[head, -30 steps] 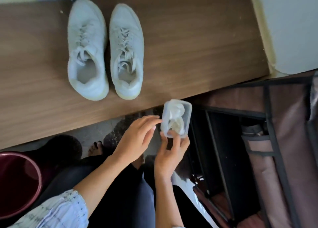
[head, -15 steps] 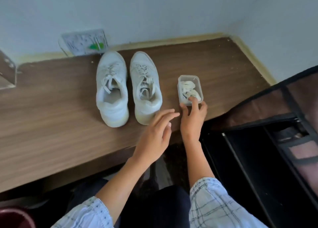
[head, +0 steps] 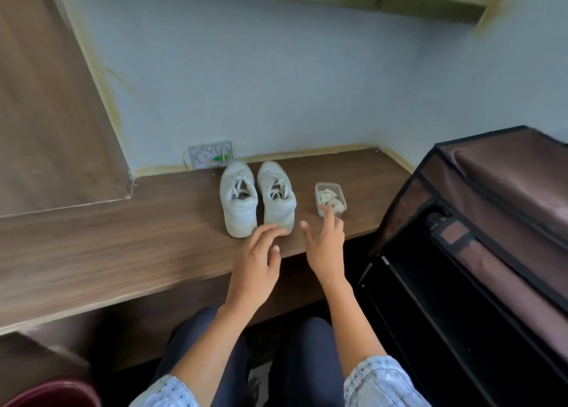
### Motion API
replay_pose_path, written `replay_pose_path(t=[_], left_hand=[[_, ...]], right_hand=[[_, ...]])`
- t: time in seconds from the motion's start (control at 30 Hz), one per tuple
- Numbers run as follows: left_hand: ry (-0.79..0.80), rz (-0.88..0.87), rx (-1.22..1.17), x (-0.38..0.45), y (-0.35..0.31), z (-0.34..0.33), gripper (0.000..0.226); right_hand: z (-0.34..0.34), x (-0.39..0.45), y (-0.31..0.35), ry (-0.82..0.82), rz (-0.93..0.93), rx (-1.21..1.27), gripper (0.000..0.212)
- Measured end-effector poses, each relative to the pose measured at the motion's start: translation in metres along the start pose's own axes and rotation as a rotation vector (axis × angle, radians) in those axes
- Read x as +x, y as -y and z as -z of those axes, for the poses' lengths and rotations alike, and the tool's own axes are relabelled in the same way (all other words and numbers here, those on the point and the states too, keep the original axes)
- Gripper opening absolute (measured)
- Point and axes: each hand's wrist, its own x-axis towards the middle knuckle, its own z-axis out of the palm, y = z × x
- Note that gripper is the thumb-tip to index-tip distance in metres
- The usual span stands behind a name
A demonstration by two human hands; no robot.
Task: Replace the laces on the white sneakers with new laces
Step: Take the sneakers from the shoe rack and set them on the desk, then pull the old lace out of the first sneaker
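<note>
Small clear plastic box of new white laces point(head: 330, 199) now set down on the brown wooden bench point(head: 123, 237) beside the white sneakers point(head: 257, 198); right hand point(head: 326, 240) released, fingers spread, left hand point(head: 256, 254) open, empty (old laces not yet removed).

Soft daylight, motion blur, edges warped.

Two white laced sneakers point(head: 256, 199) stand side by side on a brown wooden desk point(head: 123, 237); a clear plastic box of white laces point(head: 330, 198) sits just beside them. The left hand point(head: 256, 257) and right hand point(head: 325, 247) hover with fingers spread, the right forefinger at the box's near edge.

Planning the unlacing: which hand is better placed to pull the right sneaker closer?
Probably left. The left hand hovers open at the right sneaker heel; the right hand reaches toward the lace container.
</note>
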Motion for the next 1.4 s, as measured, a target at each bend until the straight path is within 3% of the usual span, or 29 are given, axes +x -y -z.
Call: replay_pose_path(t=[0.4, 0.67, 0.77, 0.9, 0.97, 1.1, 1.13, 1.23, 1.3, 1.4], left_hand=[[-0.051, 0.152, 0.038, 0.02, 0.027, 0.028, 0.052], [-0.044, 0.279, 0.156, 0.059, 0.045, 0.005, 0.074], [-0.025, 0.328, 0.226, 0.074, 0.056, -0.011, 0.079], [-0.081, 0.242, 0.345, 0.078, 0.071, -0.021, 0.087], [-0.158, 0.235, 0.383, 0.08, 0.081, -0.019, 0.091], [-0.257, 0.354, 0.411, 0.095, 0.106, 0.001, 0.107], [-0.276, 0.374, 0.415, 0.096, 0.112, 0.006, 0.107], [-0.358, 0.439, 0.376, 0.095, 0.125, 0.009, 0.095], [-0.42, 0.489, 0.318, 0.095, 0.132, 0.005, 0.088], [-0.488, 0.575, 0.134, 0.103, 0.139, 0.001, 0.083]], right_hand=[[-0.016, 0.005, 0.044, 0.244, -0.067, 0.083, 0.051], [-0.028, 0.042, 0.025, 0.233, -0.202, 0.151, 0.059], [-0.04, 0.054, 0.018, 0.236, -0.304, 0.296, 0.058], [-0.06, 0.053, 0.012, 0.228, -0.311, 0.412, 0.052], [-0.071, 0.05, 0.01, 0.329, -0.258, 0.456, 0.045], [-0.075, 0.06, 0.005, 0.704, -0.124, 0.448, 0.043], [-0.074, 0.068, 0.003, 0.686, -0.043, 0.379, 0.035], [-0.074, 0.109, 0.006, 0.33, 0.104, 0.216, 0.013], [-0.08, 0.148, 0.013, 0.164, 0.163, 0.097, 0.009], [-0.107, 0.207, 0.023, 0.255, 0.214, -0.155, 0.017]])
